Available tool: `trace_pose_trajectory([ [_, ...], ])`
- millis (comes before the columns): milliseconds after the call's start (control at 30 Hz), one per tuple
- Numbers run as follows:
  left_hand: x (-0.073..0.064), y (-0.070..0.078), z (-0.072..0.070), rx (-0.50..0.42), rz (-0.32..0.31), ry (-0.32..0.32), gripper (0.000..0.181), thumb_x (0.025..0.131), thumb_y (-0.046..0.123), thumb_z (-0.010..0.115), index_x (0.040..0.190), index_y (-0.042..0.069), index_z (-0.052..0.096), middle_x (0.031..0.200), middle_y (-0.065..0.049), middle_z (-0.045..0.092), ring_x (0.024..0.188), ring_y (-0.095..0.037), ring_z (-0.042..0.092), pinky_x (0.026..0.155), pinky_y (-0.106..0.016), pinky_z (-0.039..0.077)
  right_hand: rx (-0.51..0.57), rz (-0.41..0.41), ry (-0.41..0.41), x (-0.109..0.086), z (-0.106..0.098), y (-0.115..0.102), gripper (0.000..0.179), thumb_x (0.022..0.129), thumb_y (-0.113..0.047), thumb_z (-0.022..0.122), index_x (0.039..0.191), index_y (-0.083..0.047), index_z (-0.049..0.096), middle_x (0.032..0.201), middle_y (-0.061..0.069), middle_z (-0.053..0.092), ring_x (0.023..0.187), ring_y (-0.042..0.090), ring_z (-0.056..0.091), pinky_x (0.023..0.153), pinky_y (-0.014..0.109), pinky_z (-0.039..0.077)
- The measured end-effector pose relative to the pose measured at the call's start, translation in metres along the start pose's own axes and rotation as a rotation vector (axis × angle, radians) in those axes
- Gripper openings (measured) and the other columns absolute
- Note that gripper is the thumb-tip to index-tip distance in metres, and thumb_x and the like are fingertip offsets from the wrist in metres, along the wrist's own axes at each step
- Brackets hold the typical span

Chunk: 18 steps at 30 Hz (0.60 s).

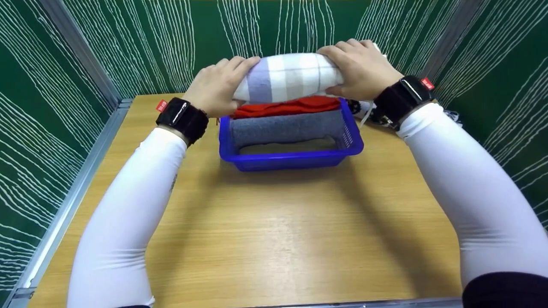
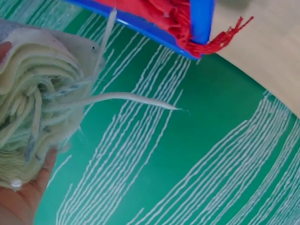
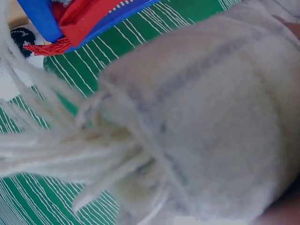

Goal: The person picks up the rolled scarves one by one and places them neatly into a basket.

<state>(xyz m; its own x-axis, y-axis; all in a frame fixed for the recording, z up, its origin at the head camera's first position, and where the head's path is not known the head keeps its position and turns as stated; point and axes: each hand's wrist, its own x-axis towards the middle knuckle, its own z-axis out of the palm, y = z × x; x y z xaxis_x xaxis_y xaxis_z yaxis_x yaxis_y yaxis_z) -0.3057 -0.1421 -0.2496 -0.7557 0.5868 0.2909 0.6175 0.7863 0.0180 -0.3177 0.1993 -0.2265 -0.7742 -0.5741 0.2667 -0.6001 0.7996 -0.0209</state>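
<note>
A rolled plaid scarf (image 1: 295, 77) in white, lilac and beige is held up by both hands, one at each end. My left hand (image 1: 222, 83) grips its left end and my right hand (image 1: 361, 68) its right end. Pale fringe strands (image 3: 93, 150) hang out of the roll's end in the right wrist view. Layered coils (image 2: 37, 84) show at the other end in the left wrist view. Below and behind the roll stands a blue plastic basket (image 1: 291, 160). Inside lie a red fringed cloth (image 1: 291, 107), a grey roll (image 1: 287, 128) and a brownish-grey one (image 1: 287, 147).
Black-and-white fabric (image 1: 379, 117) lies on the table right of the basket, partly behind my right wrist. The wooden table (image 1: 278, 231) is bounded by green walls (image 1: 205, 38) with white wavy lines and metal frame posts (image 1: 81, 47).
</note>
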Motion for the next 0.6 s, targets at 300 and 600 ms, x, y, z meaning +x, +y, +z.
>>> trace_pose_trajectory([
  [300, 0.004, -0.008, 0.004, -0.007, -0.01, -0.008, 0.089, 0.093, 0.015, 0.082, 0.169, 0.016, 0.035, 0.154, -0.016, 0.057, 0.132, -0.041, 0.06, 0.111, -0.058, 0.056, 0.014, 0.006, -0.03, 0.008, 0.007, 0.002, 0.082, 0.089, -0.023, 0.089, 0.16, -0.011, 0.049, 0.149, 0.024, 0.061, 0.137, 0.047, 0.053, 0.124, 0.07, 0.032],
  [600, 0.008, -0.019, 0.025, -0.012, -0.047, -0.019, 0.086, 0.092, 0.014, 0.081, 0.166, 0.013, 0.038, 0.157, -0.015, 0.057, 0.136, -0.04, 0.06, 0.113, -0.058, 0.054, 0.011, 0.036, -0.065, 0.015, 0.026, 0.003, 0.083, 0.089, -0.02, 0.088, 0.161, -0.011, 0.048, 0.15, 0.024, 0.06, 0.138, 0.046, 0.053, 0.123, 0.07, 0.033],
])
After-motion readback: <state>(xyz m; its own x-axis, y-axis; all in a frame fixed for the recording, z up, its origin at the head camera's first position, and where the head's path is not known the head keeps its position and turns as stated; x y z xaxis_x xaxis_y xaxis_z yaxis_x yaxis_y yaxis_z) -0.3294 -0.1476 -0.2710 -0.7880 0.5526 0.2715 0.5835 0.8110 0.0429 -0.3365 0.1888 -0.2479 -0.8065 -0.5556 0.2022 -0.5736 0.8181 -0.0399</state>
